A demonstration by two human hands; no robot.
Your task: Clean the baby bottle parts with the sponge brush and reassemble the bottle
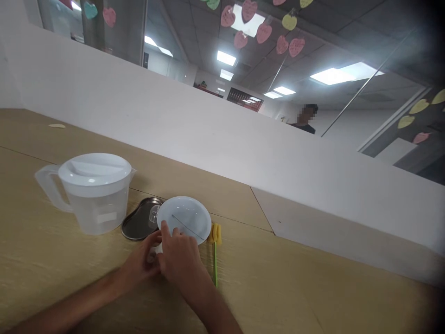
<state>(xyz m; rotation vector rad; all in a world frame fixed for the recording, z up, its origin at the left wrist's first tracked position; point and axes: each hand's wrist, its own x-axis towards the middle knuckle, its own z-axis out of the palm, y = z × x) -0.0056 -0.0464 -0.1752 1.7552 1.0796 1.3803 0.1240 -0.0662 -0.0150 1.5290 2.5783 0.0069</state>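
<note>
My left hand (141, 260) is curled round a small clear-and-white object (155, 251), mostly covered by fingers, so its kind does not show. From the other side my right hand (179, 257) closes on the same object, its fingers bent and its index fingertip raised before the bowl's rim. Just behind the hands stands a white bowl (189, 208) with a thin rod (187, 226) lying in it. Left of the bowl is a kidney-shaped metal tray (139, 220), holding a small clear piece (155, 214). Beside the bowl's right edge lies a yellow sponge brush (214, 233) with a green handle.
A lidded translucent pitcher (99, 204) stands at the left on the wooden table (278, 287). A pale flat scrap (57, 125) lies farther back. A low white wall (174, 125) runs behind the table, with glass above it. Beyond the glass is a person (304, 124).
</note>
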